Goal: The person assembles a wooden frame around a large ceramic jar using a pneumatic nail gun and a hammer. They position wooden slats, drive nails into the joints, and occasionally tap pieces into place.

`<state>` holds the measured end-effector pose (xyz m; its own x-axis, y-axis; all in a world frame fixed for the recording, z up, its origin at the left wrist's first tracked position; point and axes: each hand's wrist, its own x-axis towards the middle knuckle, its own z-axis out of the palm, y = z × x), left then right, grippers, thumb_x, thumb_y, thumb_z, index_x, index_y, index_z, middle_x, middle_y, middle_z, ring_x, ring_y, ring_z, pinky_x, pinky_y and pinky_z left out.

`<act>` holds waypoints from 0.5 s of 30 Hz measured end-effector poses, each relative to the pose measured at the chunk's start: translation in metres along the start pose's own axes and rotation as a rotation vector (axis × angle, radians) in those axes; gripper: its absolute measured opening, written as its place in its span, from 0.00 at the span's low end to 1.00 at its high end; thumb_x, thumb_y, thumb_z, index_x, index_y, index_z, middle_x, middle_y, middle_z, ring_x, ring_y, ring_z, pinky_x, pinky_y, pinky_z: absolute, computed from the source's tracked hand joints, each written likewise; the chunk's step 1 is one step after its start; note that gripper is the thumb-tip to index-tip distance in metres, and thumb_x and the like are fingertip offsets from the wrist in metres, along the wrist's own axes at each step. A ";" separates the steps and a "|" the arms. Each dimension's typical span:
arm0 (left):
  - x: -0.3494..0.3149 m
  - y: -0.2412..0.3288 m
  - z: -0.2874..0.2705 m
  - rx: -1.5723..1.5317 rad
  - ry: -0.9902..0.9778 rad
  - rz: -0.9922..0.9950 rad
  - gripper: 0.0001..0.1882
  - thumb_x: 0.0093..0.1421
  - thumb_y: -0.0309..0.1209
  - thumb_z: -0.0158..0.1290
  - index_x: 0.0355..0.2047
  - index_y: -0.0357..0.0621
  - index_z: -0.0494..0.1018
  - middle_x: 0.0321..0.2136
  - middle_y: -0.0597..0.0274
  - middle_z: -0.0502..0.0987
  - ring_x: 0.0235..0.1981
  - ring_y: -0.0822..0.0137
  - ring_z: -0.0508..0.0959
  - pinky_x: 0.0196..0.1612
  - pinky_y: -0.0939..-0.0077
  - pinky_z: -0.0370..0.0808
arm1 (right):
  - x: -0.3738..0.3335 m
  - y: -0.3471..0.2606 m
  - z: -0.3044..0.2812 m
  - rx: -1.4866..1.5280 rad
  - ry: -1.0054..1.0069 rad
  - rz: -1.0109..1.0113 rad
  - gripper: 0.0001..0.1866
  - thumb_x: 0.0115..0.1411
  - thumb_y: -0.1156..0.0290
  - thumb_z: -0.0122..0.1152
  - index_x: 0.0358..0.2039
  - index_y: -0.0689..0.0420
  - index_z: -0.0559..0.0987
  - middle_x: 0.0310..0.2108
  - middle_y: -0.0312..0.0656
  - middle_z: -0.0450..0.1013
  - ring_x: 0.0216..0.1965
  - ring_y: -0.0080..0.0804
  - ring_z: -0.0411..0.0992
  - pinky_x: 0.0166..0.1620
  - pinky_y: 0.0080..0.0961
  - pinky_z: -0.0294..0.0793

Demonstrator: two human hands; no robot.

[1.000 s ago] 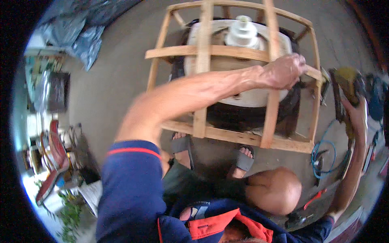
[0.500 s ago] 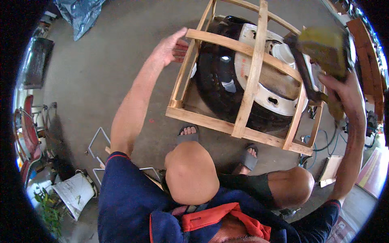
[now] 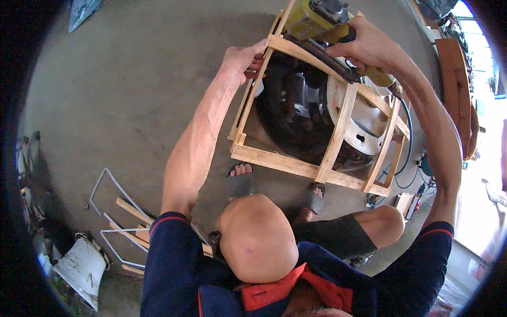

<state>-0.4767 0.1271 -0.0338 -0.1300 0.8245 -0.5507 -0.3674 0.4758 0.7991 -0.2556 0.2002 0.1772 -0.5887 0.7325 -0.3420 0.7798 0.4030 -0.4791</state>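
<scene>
A wooden slat crate (image 3: 280, 160) stands on the floor before me. Inside is a glossy black, rounded piece (image 3: 296, 105) with a whitish underside (image 3: 362, 138), partly hidden behind the slats. My left hand (image 3: 244, 62) grips the crate's left side where a crosswise slat (image 3: 303, 55) meets it, thumb on the slat's end and fingers around the side. My right hand (image 3: 364, 47) is closed round the handle of a yellow and black air nail gun (image 3: 317, 21). The gun lies over the crate's far left part, its long dark magazine along the crosswise slat.
A green air hose (image 3: 407, 142) runs from the gun down the crate's right side. At lower left lie wood strips and thin white bent frames (image 3: 113, 185), near a white bucket-like container (image 3: 82, 269). A brown box-like piece (image 3: 455, 95) stands at right. My sandalled feet (image 3: 240, 179) are close to the crate.
My right hand has swung the nail gun from the crate's right side leftward to the far left slat. My left hand has closed onto the crate's corner.
</scene>
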 end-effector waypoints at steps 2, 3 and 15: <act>-0.004 0.002 0.005 -0.032 0.039 0.009 0.29 0.57 0.49 0.70 0.39 0.31 0.78 0.30 0.53 0.82 0.25 0.64 0.82 0.24 0.68 0.80 | 0.011 -0.001 0.001 -0.054 -0.034 0.035 0.21 0.54 0.65 0.72 0.43 0.66 0.82 0.18 0.36 0.72 0.14 0.20 0.66 0.19 0.23 0.64; -0.005 0.001 0.007 -0.047 0.058 0.013 0.27 0.57 0.47 0.71 0.38 0.31 0.78 0.30 0.53 0.82 0.25 0.63 0.82 0.23 0.68 0.80 | 0.015 -0.001 0.002 -0.082 -0.051 0.052 0.22 0.54 0.65 0.72 0.44 0.66 0.82 0.18 0.36 0.73 0.15 0.20 0.66 0.19 0.23 0.64; 0.005 -0.005 -0.001 -0.085 0.031 -0.034 0.31 0.53 0.48 0.73 0.38 0.29 0.77 0.27 0.51 0.81 0.20 0.64 0.81 0.19 0.71 0.78 | 0.028 -0.006 0.011 -0.010 -0.118 0.085 0.23 0.54 0.66 0.74 0.46 0.65 0.80 0.17 0.34 0.71 0.15 0.20 0.65 0.20 0.24 0.62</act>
<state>-0.4766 0.1290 -0.0408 -0.1442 0.7975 -0.5859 -0.4486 0.4750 0.7570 -0.2792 0.2126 0.1620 -0.5410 0.6947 -0.4741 0.8296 0.3482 -0.4364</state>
